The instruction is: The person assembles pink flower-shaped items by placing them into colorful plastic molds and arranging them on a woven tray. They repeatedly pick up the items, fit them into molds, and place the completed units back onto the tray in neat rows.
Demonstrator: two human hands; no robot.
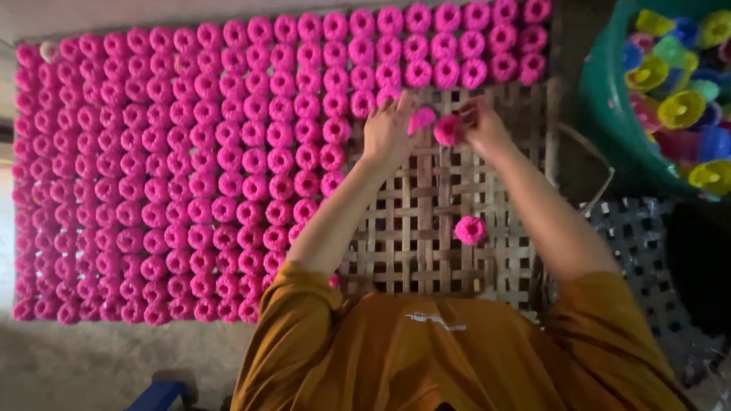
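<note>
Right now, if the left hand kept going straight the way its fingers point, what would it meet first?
Probably the nearest row of pink thread spools just beyond the left hand; depth is unclear.

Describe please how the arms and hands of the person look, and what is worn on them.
Both forearms are bare from above the elbow down. The left hand and the right hand wear no gloves; no ring, watch or bracelet can be seen, though the picture is soft. The upper arms are covered by the loose short sleeves of a mustard-orange cloth shirt, which has a small pale marking on it.

Two pink spools (pixel 448 129), held above mat
</note>
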